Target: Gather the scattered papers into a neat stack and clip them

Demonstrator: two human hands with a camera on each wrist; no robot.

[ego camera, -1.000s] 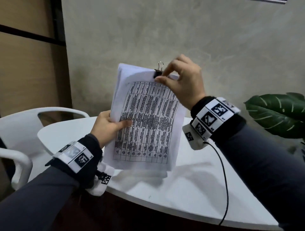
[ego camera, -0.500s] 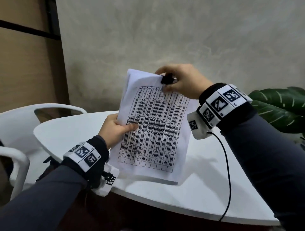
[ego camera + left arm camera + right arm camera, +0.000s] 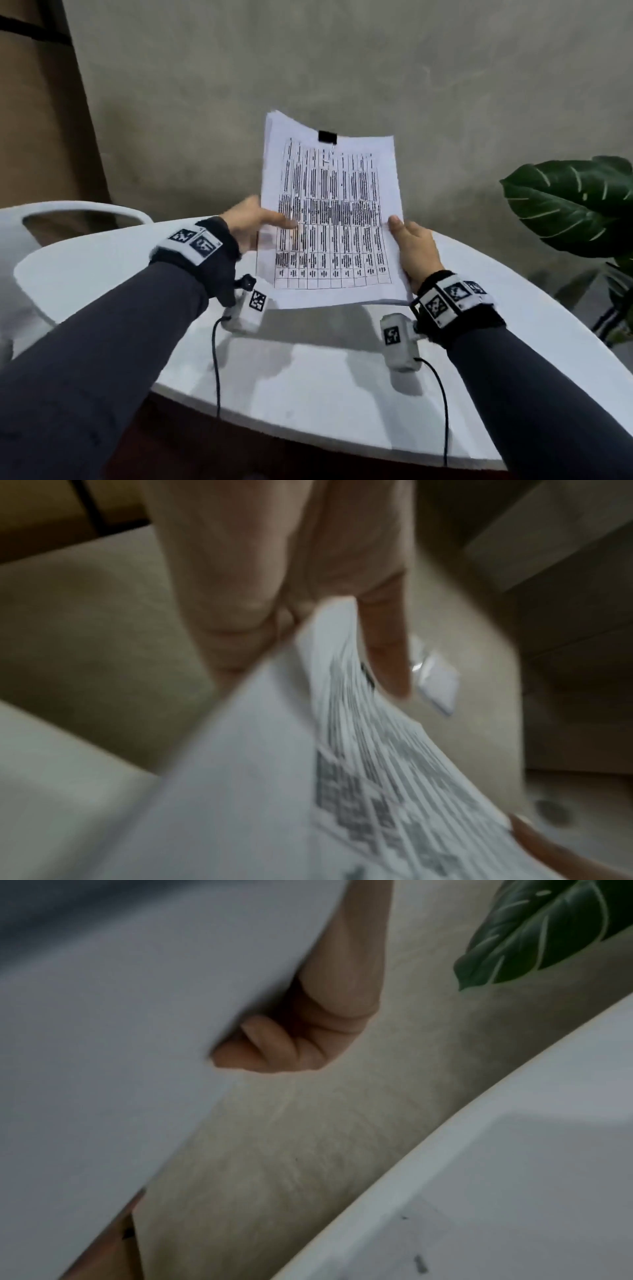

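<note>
Above the white table [image 3: 342, 394], you held one stack [image 3: 329, 219] tilted up, black clip [image 3: 327, 136] at its 12 o'clock edge. Your left hand [image 3: 251, 222] pinched the 9 o'clock edge, thumb on the print; your right hand [image 3: 416, 251] pinched the 4 o'clock edge, fingers [image 3: 270, 1045] curled behind. Plant [image 3: 579, 205] at 3 o'clock.

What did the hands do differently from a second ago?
The right hand let go of the black binder clip at the top edge, came down and took hold of the right edge of the white printed paper stack. The left hand still holds the left edge; the clip stays on.
</note>
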